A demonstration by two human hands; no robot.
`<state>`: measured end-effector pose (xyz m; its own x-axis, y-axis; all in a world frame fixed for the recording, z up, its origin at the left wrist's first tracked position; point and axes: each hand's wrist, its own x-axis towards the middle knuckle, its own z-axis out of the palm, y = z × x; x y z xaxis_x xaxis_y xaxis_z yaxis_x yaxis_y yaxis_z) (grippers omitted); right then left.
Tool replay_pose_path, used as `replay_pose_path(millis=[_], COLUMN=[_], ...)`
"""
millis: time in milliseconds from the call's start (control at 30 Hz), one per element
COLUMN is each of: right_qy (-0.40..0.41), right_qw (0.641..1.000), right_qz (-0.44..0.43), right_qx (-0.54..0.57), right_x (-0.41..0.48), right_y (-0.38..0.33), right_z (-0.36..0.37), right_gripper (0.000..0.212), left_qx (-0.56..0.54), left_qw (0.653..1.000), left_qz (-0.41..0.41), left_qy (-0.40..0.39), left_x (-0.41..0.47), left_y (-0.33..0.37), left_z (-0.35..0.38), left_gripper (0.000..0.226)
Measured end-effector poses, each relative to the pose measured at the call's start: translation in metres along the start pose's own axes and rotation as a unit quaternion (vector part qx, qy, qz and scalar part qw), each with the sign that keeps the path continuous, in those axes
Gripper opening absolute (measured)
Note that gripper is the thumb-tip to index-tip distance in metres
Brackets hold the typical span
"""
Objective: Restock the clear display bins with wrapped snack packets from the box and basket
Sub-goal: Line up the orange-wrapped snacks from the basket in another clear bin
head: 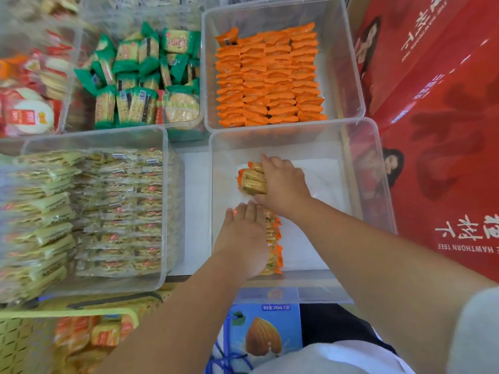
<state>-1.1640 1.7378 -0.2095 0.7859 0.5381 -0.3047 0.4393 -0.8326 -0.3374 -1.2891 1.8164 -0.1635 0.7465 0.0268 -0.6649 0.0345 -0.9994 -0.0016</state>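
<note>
Both arms reach from the lower frame into the clear bin [383, 184] at centre right. The right hand [283, 184] curls palm-down, gripping a small stack of orange-edged packets [252, 179]. The left hand [243, 238] lies flat, fingers together, pressing a row of packets [274, 247] against the bin floor. Above sits a bin of orange packets [270, 79]; at lower left, a yellow basket [16, 344].

The near-right clear bin [359, 147] is mostly bare to the right of both hands, its white liner [321, 184] exposed. Orange-wrapped packets [274, 238] occupy only its left strip. At the upper centre of the frame, the orange packet bin [348, 76] is packed nearly full. The yellow packet bin [163, 211] at left is packed full. Red cartons [445, 130] wall the right edge.
</note>
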Motion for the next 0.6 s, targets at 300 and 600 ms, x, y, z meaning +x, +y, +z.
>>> replay_pose_path(millis=[300,600], right_qy=[-0.082,-0.170], right_qw=[0.994,0.983], right_qz=[-0.061,0.029], right_qx=[-0.035,-0.059], right_x=[0.005,0.015], right_y=[0.006,-0.009], right_z=[0.002,-0.004], right_gripper=[0.061,0.055], left_qx=[-0.114,-0.366], left_qw=[0.967,0.886], left_qz=[-0.042,-0.139], left_qy=[0.224,0.250], left_x=[-0.068,-0.093], left_y=[-0.011,0.004], left_z=[0.002,0.056], left_gripper=[0.067,0.102])
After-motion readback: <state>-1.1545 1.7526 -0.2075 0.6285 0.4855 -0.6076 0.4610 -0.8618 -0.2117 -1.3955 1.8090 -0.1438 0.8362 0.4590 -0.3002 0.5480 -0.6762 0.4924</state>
